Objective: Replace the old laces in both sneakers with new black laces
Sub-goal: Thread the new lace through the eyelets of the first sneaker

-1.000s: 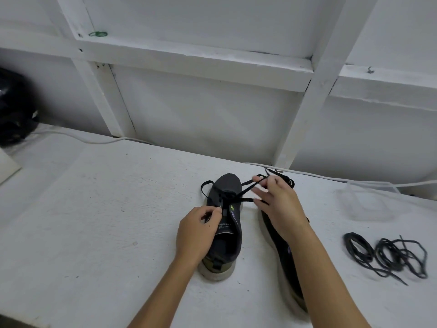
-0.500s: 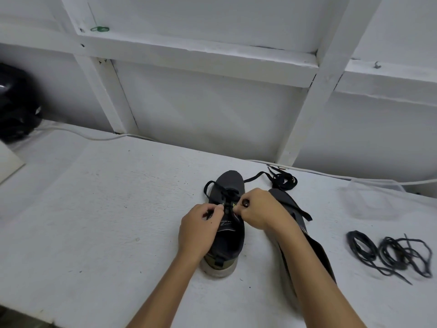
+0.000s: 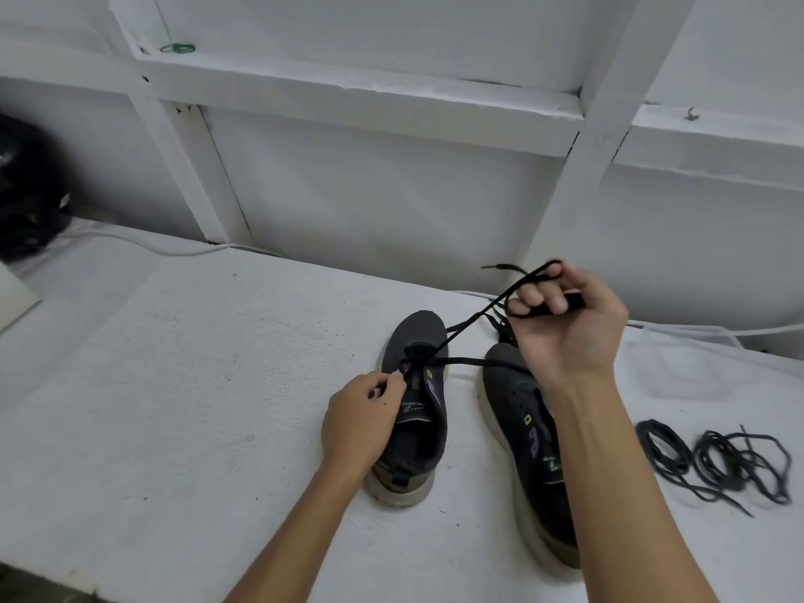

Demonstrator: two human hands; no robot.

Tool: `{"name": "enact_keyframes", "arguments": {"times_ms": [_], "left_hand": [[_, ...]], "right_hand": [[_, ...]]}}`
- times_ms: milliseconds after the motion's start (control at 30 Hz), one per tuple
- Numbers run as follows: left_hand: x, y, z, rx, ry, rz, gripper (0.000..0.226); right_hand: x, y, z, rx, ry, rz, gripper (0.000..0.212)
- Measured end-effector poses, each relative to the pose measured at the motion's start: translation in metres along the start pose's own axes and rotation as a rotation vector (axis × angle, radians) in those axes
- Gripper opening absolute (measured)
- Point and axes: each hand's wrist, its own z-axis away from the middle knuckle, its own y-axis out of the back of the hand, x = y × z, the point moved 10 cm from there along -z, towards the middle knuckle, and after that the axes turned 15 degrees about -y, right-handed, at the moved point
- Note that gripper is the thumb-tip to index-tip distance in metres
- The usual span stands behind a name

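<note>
Two dark sneakers stand side by side on the white table (image 3: 174, 385), toes pointing away from me. My left hand (image 3: 363, 417) pinches the lacing at the tongue of the left sneaker (image 3: 415, 411). A black lace (image 3: 467, 326) runs taut from that shoe's eyelets up and to the right. My right hand (image 3: 565, 324) is raised above the table with its fingers curled round that lace. The right sneaker (image 3: 522, 428) lies partly under my right forearm, and I see no lace in its eyelets.
Two bundles of black laces (image 3: 718, 463) lie on the table at the right. A clear plastic bag (image 3: 696, 363) sits behind them. A white cable (image 3: 152, 250) runs along the wall. A dark object (image 3: 26, 193) stands at the far left.
My right hand has moved from the left sneaker's tongue up and to the right, drawing the lace out taut. The left hand has stayed at the tongue.
</note>
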Motion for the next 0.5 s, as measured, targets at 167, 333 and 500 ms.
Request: {"name": "enact_keyframes", "arguments": {"times_ms": [167, 333, 500], "left_hand": [[-0.001, -0.001, -0.001, -0.005, -0.006, -0.033, 0.034], [-0.002, -0.001, -0.001, 0.004, -0.006, -0.022, 0.032], [0.001, -0.001, -0.001, 0.005, -0.015, -0.028, 0.029]], "right_hand": [[-0.006, 0.02, -0.005, 0.176, -0.016, 0.323, 0.022], [0.018, 0.038, -0.007, 0.481, 0.004, 1.587, 0.047], [0.075, 0.035, -0.015, 0.332, -0.043, 1.739, 0.023]]}}
